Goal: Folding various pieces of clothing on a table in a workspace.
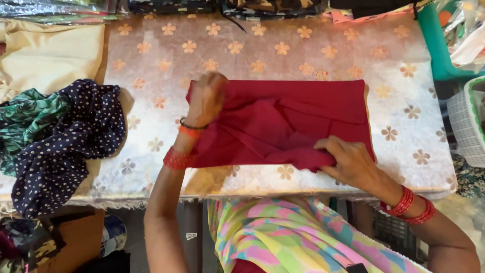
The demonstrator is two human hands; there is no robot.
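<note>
A folded cloth (283, 124) lies on the table (283, 50), a little right of its middle and close to the near edge. The left hand (206, 98) rests on the cloth's left end, toward its far corner; the right hand (351, 162) sits on its near edge, toward the right. Left of the cloth, well apart from it, a spotted garment (65, 146) lies bunched over the table's left side and hangs past the near edge. Just left of that garment lies a patterned cloth (25, 119), and behind both a plain sheet (48, 53). Stacked fabrics (222, 6) line the far edge. A basket (467, 124) stands off the table's right side, with a tub (437, 48) behind it.
</note>
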